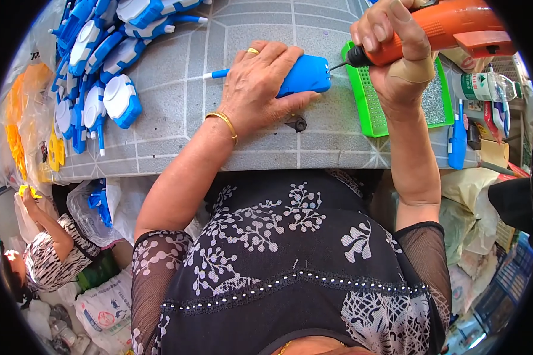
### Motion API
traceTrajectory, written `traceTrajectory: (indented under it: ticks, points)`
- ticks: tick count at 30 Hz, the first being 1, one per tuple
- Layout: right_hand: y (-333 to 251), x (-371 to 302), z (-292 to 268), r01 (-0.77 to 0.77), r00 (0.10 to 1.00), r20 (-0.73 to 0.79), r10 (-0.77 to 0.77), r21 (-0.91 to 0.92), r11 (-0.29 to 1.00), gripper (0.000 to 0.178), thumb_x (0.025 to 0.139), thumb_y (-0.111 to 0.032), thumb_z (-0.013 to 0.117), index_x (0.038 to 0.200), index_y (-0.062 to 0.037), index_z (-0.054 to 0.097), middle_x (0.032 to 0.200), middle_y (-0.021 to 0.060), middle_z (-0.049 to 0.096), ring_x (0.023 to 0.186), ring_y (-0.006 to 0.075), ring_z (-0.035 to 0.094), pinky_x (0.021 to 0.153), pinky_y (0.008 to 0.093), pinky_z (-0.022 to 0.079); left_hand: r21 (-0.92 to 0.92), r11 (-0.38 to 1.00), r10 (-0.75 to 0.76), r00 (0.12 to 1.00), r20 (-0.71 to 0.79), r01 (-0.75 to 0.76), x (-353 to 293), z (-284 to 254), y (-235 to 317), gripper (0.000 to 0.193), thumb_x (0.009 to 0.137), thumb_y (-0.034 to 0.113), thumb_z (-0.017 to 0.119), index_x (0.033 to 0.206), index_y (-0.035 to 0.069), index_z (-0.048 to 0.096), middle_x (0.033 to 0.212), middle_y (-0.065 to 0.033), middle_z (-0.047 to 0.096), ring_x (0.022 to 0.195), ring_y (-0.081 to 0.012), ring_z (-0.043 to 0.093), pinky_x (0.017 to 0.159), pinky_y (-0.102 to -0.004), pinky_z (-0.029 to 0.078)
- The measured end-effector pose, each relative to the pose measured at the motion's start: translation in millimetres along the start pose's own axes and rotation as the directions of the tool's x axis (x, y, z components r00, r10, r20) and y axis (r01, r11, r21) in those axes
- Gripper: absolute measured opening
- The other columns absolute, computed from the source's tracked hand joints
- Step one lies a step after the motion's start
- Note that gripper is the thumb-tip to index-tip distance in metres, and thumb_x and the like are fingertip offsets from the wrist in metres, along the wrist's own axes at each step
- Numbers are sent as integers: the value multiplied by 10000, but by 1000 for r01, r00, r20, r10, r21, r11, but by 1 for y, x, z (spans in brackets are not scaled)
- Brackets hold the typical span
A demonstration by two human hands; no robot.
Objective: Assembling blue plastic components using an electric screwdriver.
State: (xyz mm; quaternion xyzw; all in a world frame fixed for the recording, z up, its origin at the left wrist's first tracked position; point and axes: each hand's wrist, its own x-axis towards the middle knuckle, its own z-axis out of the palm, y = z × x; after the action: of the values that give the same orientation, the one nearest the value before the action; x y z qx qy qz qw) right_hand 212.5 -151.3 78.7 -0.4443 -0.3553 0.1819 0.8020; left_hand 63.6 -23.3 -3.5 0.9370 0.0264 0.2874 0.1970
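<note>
- Blue plastic forms the flat housing [305, 76], which in the head view, the only one, lies on the grey table [160, 136] under the left hand [260, 83].
- This left grip is closed over the housing: the thumb presses its near side, the other fingers lie across its top and far side. A blue stem with white tip [216, 74] comes out to the left of the grip.
- The right hand [397, 53] is wrapped firmly around the front of an orange power driver [438, 32], just behind its black chuck [356, 57].
- From the chuck a thin bit [338, 65] points left, to the right end of the housing. Whether it already sits in a screw, I cannot tell; the spot is too small.
- Under the right wrist and to both sides of it is a green tray [359, 112], with small silvery pieces [435, 97] inside.
- Well apart from the left grip, on its left, lies a pile of blue-and-white units [121, 100]. To the right of the right forearm rests one more blue piece [457, 139].
- By my judgement, the step in hand is driving a fastener at the housing's end. The next move calls for the bit kept in line with that end, an even push, and a left hand firm enough against twisting.
</note>
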Motion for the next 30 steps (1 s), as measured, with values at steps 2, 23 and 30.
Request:
traceTrajectory:
  ticks: [2,23,30]
  points:
    - [-1,0,1,6,1000,-6,-6,-5,1000,334,932,-290,742,1035,-132,467,687,-33,481,526,63,479,560,233,475,-1,1000,3,1000,-2,-3,0,1,-1,624,803,473,799,1236,48,652,1130,-109,659,1099,-343,607,930,-459,477]
    - [5,-4,-3,-10,998,61,7,57,998,314,924,-272,752,1005,-121,489,681,-9,504,515,82,496,555,246,478,9,1000,-8,1000,20,8,0,-1,-1,638,799,472,819,1254,54,657,1163,-126,664,1104,-345,618,949,-461,492]
    - [6,-4,-3,-9,998,63,7,40,999,299,926,-245,751,949,-124,479,676,-5,499,506,87,489,535,250,471,8,1000,13,1000,-8,-13,0,1,0,617,797,467,805,1234,60,649,1124,-104,658,1090,-340,610,921,-459,482]
